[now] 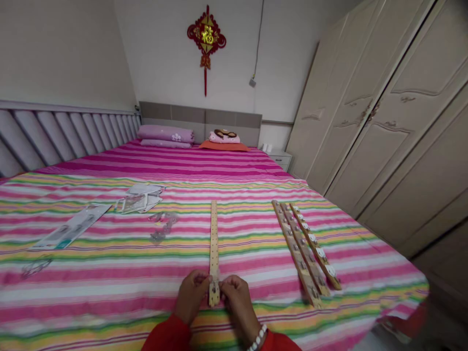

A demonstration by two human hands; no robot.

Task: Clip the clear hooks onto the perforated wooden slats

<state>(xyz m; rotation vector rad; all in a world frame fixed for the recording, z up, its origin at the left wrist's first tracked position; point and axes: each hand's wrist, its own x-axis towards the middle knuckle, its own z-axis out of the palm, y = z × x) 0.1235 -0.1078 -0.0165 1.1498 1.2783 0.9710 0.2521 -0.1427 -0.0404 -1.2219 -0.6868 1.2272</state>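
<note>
A narrow light wooden strip (214, 239) with rows of small holes lies lengthwise in front of me on the striped bedspread. Near its close end sits a small shiny metal piece (214, 287), too small to make out its kind. My left hand (193, 291) is closed in a pinch at the left side of this piece. From the right, my right hand (237, 296) pinches at it too, thumb and forefinger together; a white bead bracelet is on that wrist. The exact contact of the fingertips is hard to see.
To the right lie three wooden strips (297, 251) with small metal pieces along them, one also with white tags. On the left are clear packets (141, 200), a long flat package (73, 226), small loose items (164, 225) and a wire-like item (36, 265). A wardrobe (365, 122) stands right.
</note>
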